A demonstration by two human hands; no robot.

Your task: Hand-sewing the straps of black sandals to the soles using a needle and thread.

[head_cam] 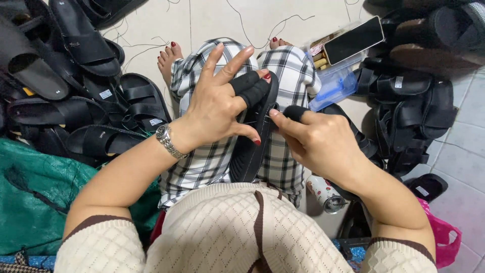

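The person sits on a tiled floor (212, 20) with a black sandal (252, 146) lying lengthwise on the lap, over checked trousers (207, 162).

Left hand (214, 108): clamped on the far end of the sandal. The thumb and two fingers wearing black fabric finger guards (250, 86) press its strap and edge; the index finger is raised clear.

Right hand (316, 141): pinched together at the sandal's right edge, about mid-length. The index finger (also covered by a black guard) meets the thumb there. What it pinches is too small to make out; a needle or thread is likely but not confirmed.

Step in hand, as judged: hand finishing along the seam where strap meets sole, with loose threads (262, 25) lying on the floor beyond the knees.

Next move, as judged: it calls for the left hand to hold the sandal steady while the right hand pulls away from the edge in line with the seam.

Surroundings: piles of black sandals (86, 96) lie to the left and right, a green sack (35, 202) near left, and a clear plastic box (336, 76) with a phone (353, 39) far right.
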